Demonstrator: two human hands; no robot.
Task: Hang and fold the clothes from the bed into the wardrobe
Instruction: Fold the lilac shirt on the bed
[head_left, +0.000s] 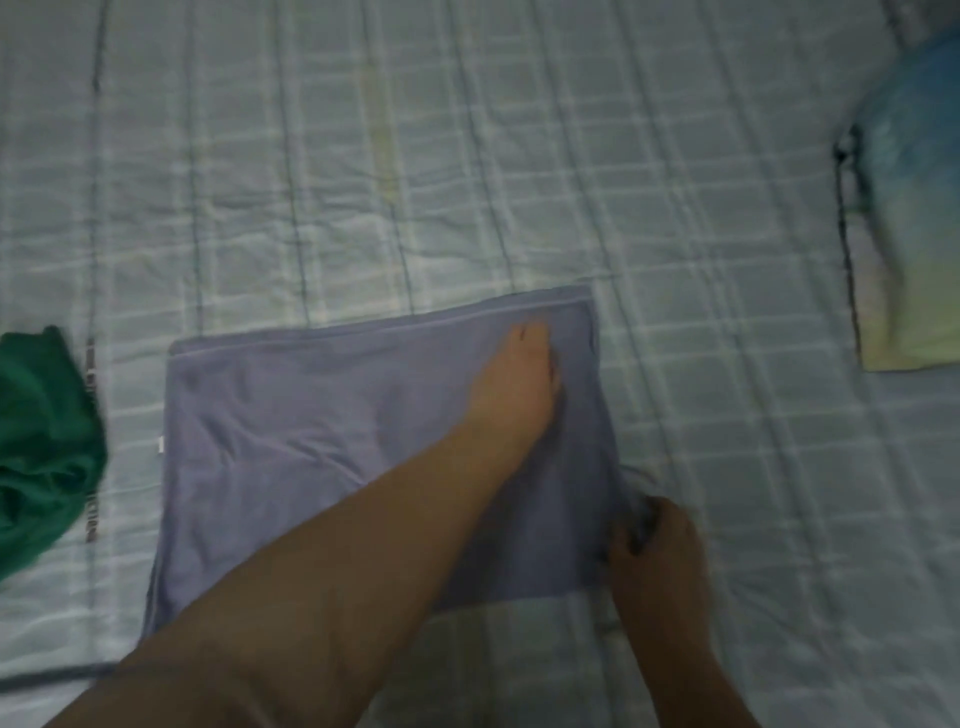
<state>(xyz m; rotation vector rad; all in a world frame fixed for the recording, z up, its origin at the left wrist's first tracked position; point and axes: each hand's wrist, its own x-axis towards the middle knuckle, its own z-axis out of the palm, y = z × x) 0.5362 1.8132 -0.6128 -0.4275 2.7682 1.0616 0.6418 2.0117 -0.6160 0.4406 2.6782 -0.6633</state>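
The lilac garment (311, 441) lies flat on the bed (467, 156), just toward 6 o'clock of the middle, already folded into a rough rectangle. The left hand (514, 384) rests on its 1 o'clock corner with straight fingers pressing the cloth down. The right hand (660, 545) has its fingers curled round a bunched bit of the edge at 4 o'clock. The cloth looks thin, soft and light, so it will probably slump and crease. It is best taken by a hemmed edge or by two corners at once. A green garment (41, 441) lies crumpled at 9 o'clock, and a blurred blue-and-yellow item (909, 234) lies at 2 o'clock. No container shows, and the wardrobe is out of view.
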